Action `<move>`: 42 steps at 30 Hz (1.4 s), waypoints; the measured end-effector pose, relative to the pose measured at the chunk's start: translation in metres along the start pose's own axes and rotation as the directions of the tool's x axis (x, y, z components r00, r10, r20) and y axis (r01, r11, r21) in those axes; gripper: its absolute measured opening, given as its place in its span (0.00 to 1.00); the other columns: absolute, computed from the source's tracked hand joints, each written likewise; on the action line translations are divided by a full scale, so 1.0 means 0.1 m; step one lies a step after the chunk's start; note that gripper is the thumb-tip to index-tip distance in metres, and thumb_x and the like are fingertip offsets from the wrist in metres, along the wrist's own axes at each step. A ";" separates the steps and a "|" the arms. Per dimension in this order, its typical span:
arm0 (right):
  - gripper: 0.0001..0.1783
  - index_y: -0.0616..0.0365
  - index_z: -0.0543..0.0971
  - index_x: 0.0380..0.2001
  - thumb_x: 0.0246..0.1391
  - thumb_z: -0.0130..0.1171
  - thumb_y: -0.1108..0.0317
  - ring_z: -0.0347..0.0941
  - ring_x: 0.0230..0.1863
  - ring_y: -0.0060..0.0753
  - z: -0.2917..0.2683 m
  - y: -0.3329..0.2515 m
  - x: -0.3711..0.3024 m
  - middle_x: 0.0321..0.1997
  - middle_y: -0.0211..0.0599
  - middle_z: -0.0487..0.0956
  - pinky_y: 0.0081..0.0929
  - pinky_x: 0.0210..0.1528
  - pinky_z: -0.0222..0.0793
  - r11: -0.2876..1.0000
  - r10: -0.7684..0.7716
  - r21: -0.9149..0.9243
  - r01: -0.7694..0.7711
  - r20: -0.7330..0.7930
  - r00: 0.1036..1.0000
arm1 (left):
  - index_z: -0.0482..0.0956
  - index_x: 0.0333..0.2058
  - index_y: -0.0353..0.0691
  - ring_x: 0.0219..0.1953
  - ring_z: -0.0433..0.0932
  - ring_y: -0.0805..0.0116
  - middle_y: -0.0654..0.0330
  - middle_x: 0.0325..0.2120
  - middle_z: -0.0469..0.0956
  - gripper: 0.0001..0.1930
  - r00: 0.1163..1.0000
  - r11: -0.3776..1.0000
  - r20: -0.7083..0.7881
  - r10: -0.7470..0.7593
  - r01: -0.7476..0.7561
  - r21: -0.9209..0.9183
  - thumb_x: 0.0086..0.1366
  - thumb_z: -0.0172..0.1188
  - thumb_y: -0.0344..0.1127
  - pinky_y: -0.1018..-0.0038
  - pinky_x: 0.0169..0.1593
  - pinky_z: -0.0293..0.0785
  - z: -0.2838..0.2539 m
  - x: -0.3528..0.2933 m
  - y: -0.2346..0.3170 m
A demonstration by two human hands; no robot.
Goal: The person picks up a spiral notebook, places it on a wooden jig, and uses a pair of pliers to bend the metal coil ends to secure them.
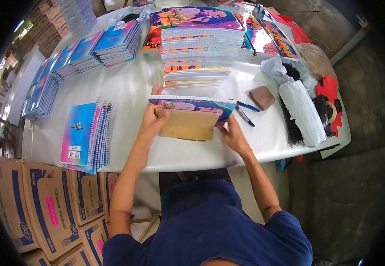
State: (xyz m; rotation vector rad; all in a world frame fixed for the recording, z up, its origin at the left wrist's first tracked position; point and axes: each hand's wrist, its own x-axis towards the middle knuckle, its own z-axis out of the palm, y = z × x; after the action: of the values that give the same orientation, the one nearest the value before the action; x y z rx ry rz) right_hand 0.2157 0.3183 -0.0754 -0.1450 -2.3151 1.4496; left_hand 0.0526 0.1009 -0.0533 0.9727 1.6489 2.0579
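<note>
In front of me a purple-covered notebook [221, 106] stands tilted on its edge, with a plain brown cardboard piece [187, 125] against its near side. My left hand [151, 120] is closed on the left end of both, its thumb over the cardboard. My right hand [234, 136] grips the notebook's lower right corner between thumb and fingers. Just behind them rises a tall stack of spiral notebooks [201, 44] with a purple illustrated cover on top. To my left lies a fanned pile of blue and pink spiral notebooks [79, 133].
More blue-pink notebook stacks [117, 37] line the table's far left. Right of my hands are pens [245, 114], a brown block [262, 97], a white-wrapped roll [302, 113] and a tape roll [331, 111]. Cardboard boxes [50, 208] stand below the table's left front edge.
</note>
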 end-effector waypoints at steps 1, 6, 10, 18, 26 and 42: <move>0.38 0.60 0.64 0.58 0.37 0.40 0.92 0.62 0.61 0.53 0.01 -0.14 0.00 0.58 0.54 0.65 0.38 0.60 0.62 0.971 0.223 0.070 -0.230 0.102 0.970 | 0.40 0.70 0.39 0.66 0.55 0.64 0.53 0.66 0.53 0.53 0.999 1.000 -0.045 -0.009 0.008 -0.018 0.57 0.67 0.51 0.70 0.65 0.51 0.04 -0.07 -0.09; 0.32 0.65 0.69 0.51 0.37 0.49 0.90 0.66 0.54 0.60 -0.60 0.30 0.19 0.51 0.58 0.71 0.43 0.57 0.63 0.845 -0.341 -0.496 0.202 -0.206 0.917 | 0.36 0.70 0.42 0.71 0.46 0.58 0.50 0.69 0.46 0.58 0.994 1.000 -0.109 -0.004 0.006 0.020 0.54 0.67 0.58 0.67 0.69 0.42 -0.17 -0.19 -0.37; 0.21 0.63 0.74 0.45 0.44 0.51 0.82 0.67 0.52 0.60 -1.27 0.83 0.44 0.47 0.54 0.75 0.49 0.56 0.61 0.547 -0.185 -0.765 -0.340 -0.506 0.842 | 0.39 0.70 0.44 0.71 0.45 0.54 0.49 0.69 0.46 0.56 0.958 0.978 -0.253 0.133 -0.086 0.187 0.55 0.64 0.62 0.57 0.69 0.41 -0.22 -0.13 0.08; 0.09 0.59 0.82 0.28 0.42 0.55 0.76 0.70 0.49 0.51 -1.63 0.94 0.45 0.43 0.48 0.76 0.39 0.46 0.69 0.537 -0.073 -0.717 -0.445 -0.564 0.822 | 0.44 0.70 0.44 0.71 0.46 0.49 0.49 0.69 0.47 0.49 0.935 0.959 -0.307 0.175 -0.092 0.267 0.60 0.63 0.55 0.52 0.69 0.41 -0.18 -0.23 0.28; 0.09 0.61 0.78 0.35 0.50 0.53 0.73 0.74 0.43 0.54 -1.94 1.06 0.35 0.37 0.51 0.78 0.48 0.42 0.70 0.262 -0.083 -0.878 -0.400 -0.433 0.897 | 0.50 0.68 0.41 0.71 0.47 0.53 0.50 0.69 0.49 0.40 0.914 0.899 -0.294 0.279 -0.141 0.415 0.63 0.61 0.41 0.58 0.70 0.43 -0.04 -0.21 0.59; 0.13 0.59 0.83 0.37 0.47 0.63 0.82 0.73 0.32 0.29 -0.89 -0.91 0.31 0.31 0.36 0.79 0.25 0.35 0.69 0.968 -0.102 -0.238 0.079 -0.089 0.991 | 0.73 0.56 0.56 0.59 0.70 0.53 0.66 0.57 0.72 0.22 0.917 0.259 0.396 0.045 -0.394 0.882 0.63 0.57 0.47 0.52 0.61 0.63 1.15 0.44 0.71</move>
State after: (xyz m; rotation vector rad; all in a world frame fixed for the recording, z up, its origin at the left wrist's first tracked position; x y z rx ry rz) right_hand 0.2329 0.3605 0.0468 -0.1718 -2.3699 1.0971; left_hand 0.1111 0.1922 0.0385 1.8390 2.6908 0.6451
